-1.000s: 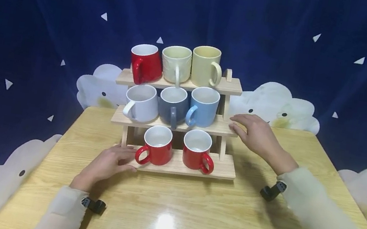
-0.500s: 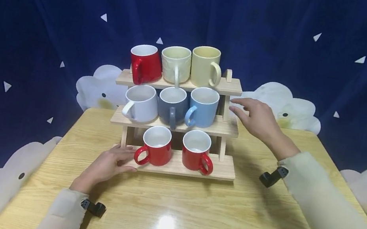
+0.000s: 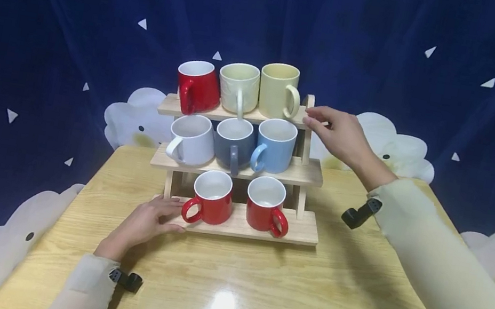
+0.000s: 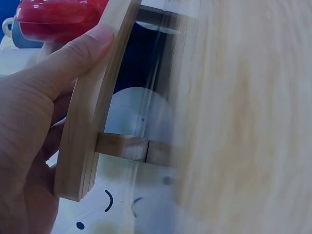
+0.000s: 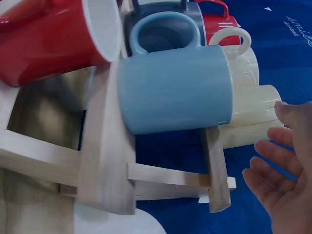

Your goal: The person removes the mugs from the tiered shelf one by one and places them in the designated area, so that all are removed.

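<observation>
A three-tier wooden rack [image 3: 303, 231] holds several mugs. My left hand [image 3: 144, 222] grips the left end of its bottom board, thumb [image 4: 90, 46] on the front edge and fingers partly hidden behind in the left wrist view. My right hand [image 3: 340, 137] is at the right end of the top board, fingers loosely bent with nothing between them. Nearest to it is a pale yellow mug [image 3: 277, 91], beside a cream mug [image 3: 237, 88] and a red mug [image 3: 196, 90]. Below stand a white mug [image 3: 193, 140], a dark grey mug [image 3: 233, 147] and a light blue mug [image 5: 175, 92].
On the bottom board are a left red mug [image 3: 215, 203] and a right red mug [image 3: 263, 211], handles pointing outward. The rack stands on a wooden table [image 3: 282, 300]. Behind hangs a dark blue curtain [image 3: 367, 44] with white triangles and clouds.
My right hand has risen from the middle board's right end to the top board's right end. My left hand stays on the bottom board, and the mugs have not moved.
</observation>
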### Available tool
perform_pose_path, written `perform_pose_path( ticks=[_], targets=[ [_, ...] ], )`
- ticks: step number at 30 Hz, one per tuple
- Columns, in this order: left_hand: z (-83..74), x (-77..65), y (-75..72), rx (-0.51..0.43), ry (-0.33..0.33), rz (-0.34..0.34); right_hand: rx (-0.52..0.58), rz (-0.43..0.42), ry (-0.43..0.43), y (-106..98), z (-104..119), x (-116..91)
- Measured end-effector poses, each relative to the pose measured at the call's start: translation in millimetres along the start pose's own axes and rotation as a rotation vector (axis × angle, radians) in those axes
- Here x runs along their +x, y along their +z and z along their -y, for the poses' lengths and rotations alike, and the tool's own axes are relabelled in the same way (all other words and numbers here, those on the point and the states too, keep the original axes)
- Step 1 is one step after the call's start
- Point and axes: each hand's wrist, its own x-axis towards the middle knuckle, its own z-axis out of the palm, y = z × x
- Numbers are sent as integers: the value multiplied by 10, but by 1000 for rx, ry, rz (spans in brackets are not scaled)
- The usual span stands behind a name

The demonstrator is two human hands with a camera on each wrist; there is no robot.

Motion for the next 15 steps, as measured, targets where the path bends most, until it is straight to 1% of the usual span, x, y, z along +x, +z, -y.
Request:
perform_pose_path(
  ticks=[3, 8, 12, 15],
  targets=[
    [-4, -11, -16, 11, 5, 10, 10, 1, 12, -21, 59, 60],
    [-28, -9, -57, 59, 16, 21, 17, 17, 41, -48, 129, 141],
    [-49, -10, -77, 85, 3, 42, 20, 19, 33, -42, 165, 200],
    [-56, -18, -77, 80, -12, 47, 33, 19, 32, -21, 201, 243]
  ],
)
